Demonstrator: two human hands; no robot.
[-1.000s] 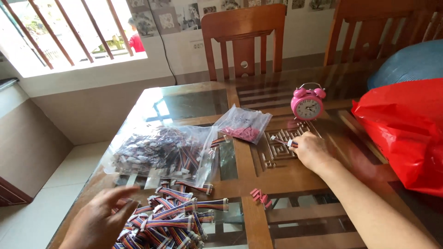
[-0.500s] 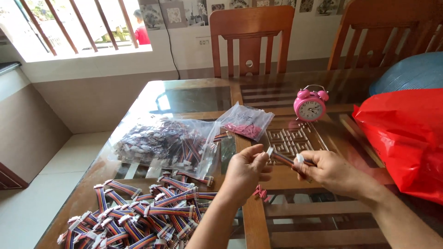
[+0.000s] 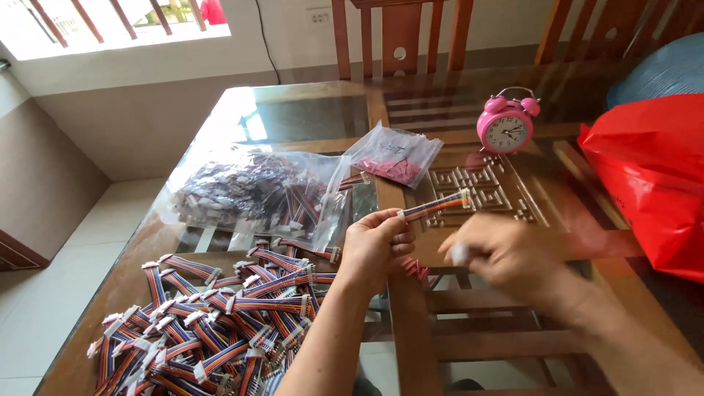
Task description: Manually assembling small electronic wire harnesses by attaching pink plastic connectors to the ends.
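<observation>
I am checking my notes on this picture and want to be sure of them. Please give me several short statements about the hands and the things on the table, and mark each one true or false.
1. The left hand holds one striped ribbon cable by its end. True.
2. The right hand rests on the pink alarm clock. False: it is blurred, near the cable, apart from the clock.
3. A pile of loose ribbon cables lies at the near left of the table. True.
4. The red plastic bag lies at the left edge. False: it lies at the right.
5. The small clear bag holds pink pieces. True.
</observation>
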